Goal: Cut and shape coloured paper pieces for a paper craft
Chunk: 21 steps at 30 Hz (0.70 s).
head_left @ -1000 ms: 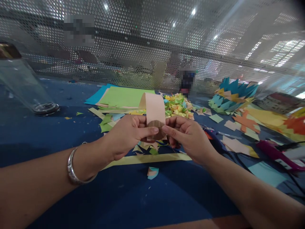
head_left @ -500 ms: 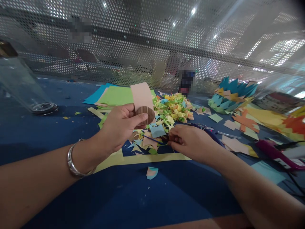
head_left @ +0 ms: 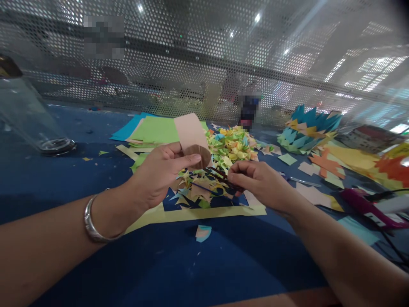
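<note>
- Head view: nearest on the table, a small blue-and-pink scrap lies before a yellow strip.
- Left hand pinches the pink strip and brown disc, thumb over the disc, above the cut scraps.
- Right hand has let go of the strip and now grips a dark slender tool, its kind unclear, reaching towards the disc.
- That probably leaves the left hand alone steadying strip and disc.
- Beyond, folded paper pieces lie heaped.
</note>
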Available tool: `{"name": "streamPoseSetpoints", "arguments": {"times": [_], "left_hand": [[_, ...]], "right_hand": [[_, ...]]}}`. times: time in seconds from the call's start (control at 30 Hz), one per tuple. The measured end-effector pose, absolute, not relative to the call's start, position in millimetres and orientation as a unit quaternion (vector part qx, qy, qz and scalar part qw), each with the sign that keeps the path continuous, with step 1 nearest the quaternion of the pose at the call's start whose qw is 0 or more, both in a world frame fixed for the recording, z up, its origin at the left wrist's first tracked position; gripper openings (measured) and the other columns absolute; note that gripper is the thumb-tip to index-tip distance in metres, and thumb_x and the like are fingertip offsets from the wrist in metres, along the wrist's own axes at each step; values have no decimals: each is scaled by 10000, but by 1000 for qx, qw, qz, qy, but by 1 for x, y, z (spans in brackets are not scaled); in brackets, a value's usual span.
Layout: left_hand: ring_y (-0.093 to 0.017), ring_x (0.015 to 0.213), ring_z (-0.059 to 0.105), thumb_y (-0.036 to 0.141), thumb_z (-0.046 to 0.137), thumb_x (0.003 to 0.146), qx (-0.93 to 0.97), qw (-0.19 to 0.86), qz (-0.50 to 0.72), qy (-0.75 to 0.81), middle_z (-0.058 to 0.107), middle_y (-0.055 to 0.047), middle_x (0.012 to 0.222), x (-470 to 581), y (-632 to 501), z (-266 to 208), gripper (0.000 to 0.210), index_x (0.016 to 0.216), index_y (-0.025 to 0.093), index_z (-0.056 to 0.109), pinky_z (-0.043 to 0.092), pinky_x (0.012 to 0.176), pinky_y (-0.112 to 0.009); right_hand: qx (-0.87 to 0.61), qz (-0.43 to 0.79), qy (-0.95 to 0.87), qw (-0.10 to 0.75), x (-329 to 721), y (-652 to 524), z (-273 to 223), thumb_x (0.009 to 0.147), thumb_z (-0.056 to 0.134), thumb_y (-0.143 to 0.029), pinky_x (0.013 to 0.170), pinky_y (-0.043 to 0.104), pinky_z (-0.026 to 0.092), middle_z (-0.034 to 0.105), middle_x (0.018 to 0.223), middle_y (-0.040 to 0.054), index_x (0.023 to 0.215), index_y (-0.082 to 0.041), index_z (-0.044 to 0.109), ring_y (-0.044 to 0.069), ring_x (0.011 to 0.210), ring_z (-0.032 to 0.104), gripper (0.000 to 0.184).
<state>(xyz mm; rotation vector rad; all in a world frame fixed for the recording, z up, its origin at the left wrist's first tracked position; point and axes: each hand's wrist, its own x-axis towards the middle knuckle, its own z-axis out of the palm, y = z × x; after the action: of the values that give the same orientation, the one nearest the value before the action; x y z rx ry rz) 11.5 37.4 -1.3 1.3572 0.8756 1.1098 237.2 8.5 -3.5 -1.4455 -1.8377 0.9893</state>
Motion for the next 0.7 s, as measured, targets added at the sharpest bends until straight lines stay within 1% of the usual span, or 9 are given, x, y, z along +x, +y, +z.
{"name": "streamPoseSetpoints", "arguments": {"times": [0.07, 0.17, 0.3, 0.37, 0.47, 0.53, 0.63, 0.7], "left_hand": [[-201, 937, 684, 258, 712, 824, 583, 561, 465, 358, 768, -75, 963, 12, 37, 0, 138, 910, 164, 765, 491, 914, -320], [-186, 919, 678, 215, 697, 825, 588, 555, 479, 342, 760, -56, 936, 12, 39, 2, 90, 878, 179, 759, 496, 903, -313], [-172, 891, 678, 174, 681, 823, 583, 526, 507, 355, 757, -48, 936, 10, 44, 4, 83, 856, 189, 755, 511, 874, -300], [-175, 892, 678, 196, 685, 829, 587, 494, 529, 363, 756, -48, 937, 8, 46, 2, 84, 875, 193, 755, 516, 871, -306], [-164, 857, 658, 209, 692, 827, 590, 451, 560, 368, 739, -35, 898, 5, 50, -2, 48, 846, 194, 733, 512, 834, -297], [-151, 803, 635, 210, 692, 823, 586, 444, 562, 379, 718, -21, 851, 5, 52, -4, 29, 831, 196, 715, 503, 782, -285], [-153, 767, 612, 228, 676, 834, 597, 442, 539, 398, 700, -21, 829, 5, 50, -4, 44, 833, 197, 707, 483, 741, -286], [-151, 753, 598, 228, 662, 841, 616, 435, 520, 401, 697, -26, 822, 6, 47, -2, 59, 822, 197, 709, 463, 717, -279]], "right_hand": [[-539, 422, -654, 322, 236, 9, -6, 909, 599, -339, 609, 257, 516, 643, 719, 6, 776, -179, 615, 124, 625, 630, 209], [-520, 485, -615, 341, 234, 10, -10, 910, 617, -332, 609, 261, 529, 696, 723, 37, 788, -168, 619, 127, 601, 655, 204], [-494, 527, -594, 355, 231, 10, -12, 910, 623, -330, 636, 273, 551, 709, 707, 44, 798, -166, 617, 143, 634, 681, 199], [-509, 498, -611, 346, 232, 10, -10, 913, 614, -322, 640, 282, 556, 719, 707, 48, 800, -172, 608, 155, 643, 697, 187], [-554, 392, -671, 299, 235, 10, -7, 889, 620, -266, 609, 276, 544, 726, 690, 41, 797, -188, 598, 161, 624, 699, 123], [-572, 336, -699, 266, 237, 9, -6, 869, 616, -238, 577, 273, 533, 721, 676, 24, 805, -199, 593, 157, 590, 683, 79], [-572, 320, -715, 244, 237, 10, -8, 874, 582, -252, 520, 274, 514, 698, 668, 3, 878, -207, 586, 158, 549, 661, 46], [-572, 309, -720, 241, 235, 12, -10, 876, 569, -262, 492, 264, 483, 688, 697, 1, 962, -205, 584, 160, 555, 659, 104]]}}
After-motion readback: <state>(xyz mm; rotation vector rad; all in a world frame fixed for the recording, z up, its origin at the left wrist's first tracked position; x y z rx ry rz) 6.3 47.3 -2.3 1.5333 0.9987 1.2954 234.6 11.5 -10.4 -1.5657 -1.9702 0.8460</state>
